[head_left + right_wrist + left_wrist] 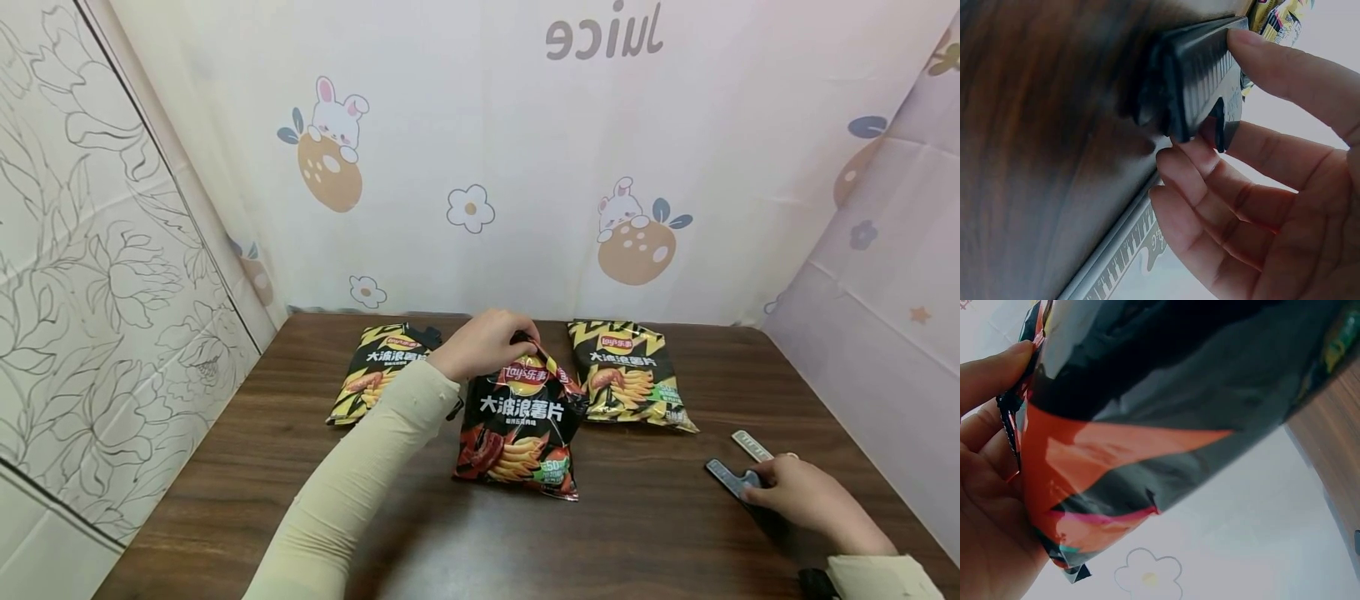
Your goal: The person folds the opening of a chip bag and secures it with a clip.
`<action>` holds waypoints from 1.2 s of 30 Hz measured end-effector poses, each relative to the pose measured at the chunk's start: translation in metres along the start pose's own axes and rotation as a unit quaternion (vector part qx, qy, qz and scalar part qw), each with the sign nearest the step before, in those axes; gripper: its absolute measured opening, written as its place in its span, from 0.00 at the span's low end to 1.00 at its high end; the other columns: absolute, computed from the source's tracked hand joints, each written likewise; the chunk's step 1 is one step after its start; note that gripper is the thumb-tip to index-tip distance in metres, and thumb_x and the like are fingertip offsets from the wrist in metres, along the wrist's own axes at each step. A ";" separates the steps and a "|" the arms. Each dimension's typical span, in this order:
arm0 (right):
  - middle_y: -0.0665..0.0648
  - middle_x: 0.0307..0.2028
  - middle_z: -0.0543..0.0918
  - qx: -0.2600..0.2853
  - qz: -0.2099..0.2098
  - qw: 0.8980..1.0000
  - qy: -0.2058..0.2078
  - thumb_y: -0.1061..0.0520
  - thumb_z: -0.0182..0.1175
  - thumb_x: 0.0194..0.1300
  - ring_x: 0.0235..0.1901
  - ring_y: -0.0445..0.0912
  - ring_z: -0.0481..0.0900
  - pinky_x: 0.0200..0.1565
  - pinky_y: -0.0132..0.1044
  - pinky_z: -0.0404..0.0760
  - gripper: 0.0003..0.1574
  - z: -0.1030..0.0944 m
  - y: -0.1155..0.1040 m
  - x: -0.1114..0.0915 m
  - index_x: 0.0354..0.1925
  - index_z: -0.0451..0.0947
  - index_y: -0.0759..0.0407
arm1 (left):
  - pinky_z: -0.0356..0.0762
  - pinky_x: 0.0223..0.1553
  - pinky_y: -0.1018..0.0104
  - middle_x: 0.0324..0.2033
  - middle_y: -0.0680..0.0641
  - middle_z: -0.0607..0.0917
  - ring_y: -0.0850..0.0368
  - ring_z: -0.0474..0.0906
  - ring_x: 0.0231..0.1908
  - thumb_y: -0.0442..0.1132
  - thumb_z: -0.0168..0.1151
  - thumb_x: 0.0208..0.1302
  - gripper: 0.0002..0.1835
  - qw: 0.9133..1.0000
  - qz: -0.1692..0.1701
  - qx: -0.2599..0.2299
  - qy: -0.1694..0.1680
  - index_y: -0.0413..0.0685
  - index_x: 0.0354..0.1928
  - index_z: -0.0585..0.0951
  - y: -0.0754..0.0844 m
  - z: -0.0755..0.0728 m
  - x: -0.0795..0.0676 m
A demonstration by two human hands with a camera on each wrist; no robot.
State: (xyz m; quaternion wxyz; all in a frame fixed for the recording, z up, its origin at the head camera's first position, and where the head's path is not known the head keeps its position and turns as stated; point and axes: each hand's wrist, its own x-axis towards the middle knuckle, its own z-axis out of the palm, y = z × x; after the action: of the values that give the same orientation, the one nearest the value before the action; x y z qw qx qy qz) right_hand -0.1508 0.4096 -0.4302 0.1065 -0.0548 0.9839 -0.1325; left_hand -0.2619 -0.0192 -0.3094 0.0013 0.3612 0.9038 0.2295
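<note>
My left hand grips the gathered top edge of a black-and-red Lay's chip bag, which stands upright at mid-table. In the left wrist view, the bag's orange and black foil fills much of the picture, the thumb on its edge. On the right side, my right hand pinches a long dark bag clip between thumb and fingers, low over the tabletop. Its ridged black body shows close up in the right wrist view. A pale clip with ruler-like marks lies just beyond that hand.
Two yellow-and-black Lay's bags lie behind: one at left, partly covered by my left arm, one at right. A black object sits by the left bag's top corner. Curtains border the dark wooden table.
</note>
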 end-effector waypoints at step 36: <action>0.59 0.37 0.86 0.108 0.029 0.994 0.015 0.46 0.59 0.70 0.34 0.48 0.82 0.33 0.46 0.78 0.28 -0.005 0.006 -0.006 0.57 0.75 0.66 | 0.72 0.35 0.67 0.42 0.52 0.87 0.62 0.75 0.28 0.43 0.57 0.72 0.09 1.000 0.002 0.000 0.000 0.52 0.46 0.85 0.001 0.001 -0.001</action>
State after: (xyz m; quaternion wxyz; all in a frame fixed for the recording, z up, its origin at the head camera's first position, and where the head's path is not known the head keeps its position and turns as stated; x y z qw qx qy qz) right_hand -0.1471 0.4172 -0.4259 0.1010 -0.0122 0.9666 -0.2354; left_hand -0.2602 -0.0187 -0.3099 0.0005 0.3627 0.9032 0.2296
